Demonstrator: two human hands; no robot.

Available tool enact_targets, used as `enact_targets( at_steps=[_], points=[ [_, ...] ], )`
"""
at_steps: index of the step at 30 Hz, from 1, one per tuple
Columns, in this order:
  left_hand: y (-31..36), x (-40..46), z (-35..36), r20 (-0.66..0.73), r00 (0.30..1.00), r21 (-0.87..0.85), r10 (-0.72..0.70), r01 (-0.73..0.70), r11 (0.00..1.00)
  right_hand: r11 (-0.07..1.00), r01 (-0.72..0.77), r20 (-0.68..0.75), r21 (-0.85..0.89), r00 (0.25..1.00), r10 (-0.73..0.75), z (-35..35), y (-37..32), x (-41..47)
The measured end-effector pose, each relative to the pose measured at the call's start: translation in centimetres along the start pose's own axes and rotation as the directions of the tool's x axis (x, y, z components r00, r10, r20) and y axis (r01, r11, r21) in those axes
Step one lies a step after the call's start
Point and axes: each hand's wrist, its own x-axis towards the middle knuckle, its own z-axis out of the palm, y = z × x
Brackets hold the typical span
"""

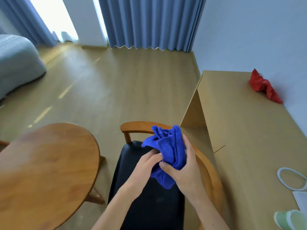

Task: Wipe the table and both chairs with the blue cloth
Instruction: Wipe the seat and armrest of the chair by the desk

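The blue cloth (167, 150) is bunched up between both hands above a chair (146, 205) with a black seat and a curved wooden back rail. My right hand (181, 168) grips the cloth from the right side, thumb across its lower part. My left hand (144, 166) pinches the cloth's lower left edge with curled fingers. The round wooden table (46, 171) stands to the left of the chair. A sliver of wood at the far left edge (3, 143) may belong to a second chair; I cannot tell.
A light wooden desk (249, 130) runs along the right wall, carrying a red cloth (264, 87), a white ring (292, 178), paper and pale green cups (290, 219). A grey bed (15, 63) sits far left. Blue curtains (149, 22) hang behind open wood floor.
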Motion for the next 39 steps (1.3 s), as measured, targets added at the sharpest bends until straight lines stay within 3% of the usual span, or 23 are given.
enact_targets(
  at_steps=[2, 5, 8, 13, 18, 23, 27, 29, 32, 36, 39],
  points=[
    [1.3, -3.2, 0.1, -0.009, 0.998, 0.092, 0.07, -0.068, 0.993, 0.998, 0.009, 0.091, 0.059, 0.996, -0.015, -0.1, -1.9, -1.8],
    [2.6, -7.4, 0.6, 0.017, 0.991, 0.225, 0.134, -0.135, 0.965, 0.948, -0.078, 0.194, 0.31, 0.981, 0.018, -0.7, -4.5, -4.1],
    [3.4, -10.6, 1.2, -0.081, 0.971, 0.371, 0.224, -0.18, 0.911, 0.86, -0.171, 0.257, 0.481, 0.965, 0.048, -0.8, -6.6, -5.9],
    [3.4, -14.2, 1.4, -0.13, 0.925, 0.467, 0.356, -0.259, 0.845, 0.984, -0.059, 0.184, 0.169, 0.983, 0.027, 0.5, -9.9, -7.9],
    [2.8, -16.6, -0.9, -0.198, 0.909, 0.444, 0.367, -0.251, 0.86, 0.992, 0.125, 0.108, -0.018, 0.987, -0.122, 2.2, -12.1, -8.4],
    [3.3, -18.9, -5.2, -0.302, 0.905, 0.298, 0.299, -0.208, 0.931, 0.974, 0.222, 0.166, -0.043, 0.963, -0.212, 3.2, -13.0, -9.0],
    [5.2, -19.8, -7.4, -0.432, 0.827, 0.335, 0.36, -0.223, 0.915, 0.943, 0.315, 0.214, -0.106, 0.933, -0.288, 4.0, -13.9, -9.7],
    [6.1, -19.7, -8.0, -0.417, 0.781, 0.511, 0.465, -0.222, 0.83, 0.915, 0.364, 0.235, -0.175, 0.918, -0.32, 4.5, -14.2, -10.0],
    [7.2, -19.6, -7.5, -0.263, 0.78, 0.728, 0.567, -0.225, 0.647, 0.892, 0.39, 0.254, -0.227, 0.908, -0.332, 4.9, -14.6, -10.2],
    [8.4, -19.3, -6.1, -0.024, 0.784, 0.847, 0.62, -0.314, 0.429, 0.879, 0.416, 0.26, -0.232, 0.898, -0.356, 4.4, -15.3, -9.9],
    [9.0, -18.9, -5.3, 0.073, 0.792, 0.859, 0.606, -0.358, 0.365, 0.87, 0.453, 0.271, -0.194, 0.877, -0.396, 4.1, -15.6, -9.8]
  ],
)
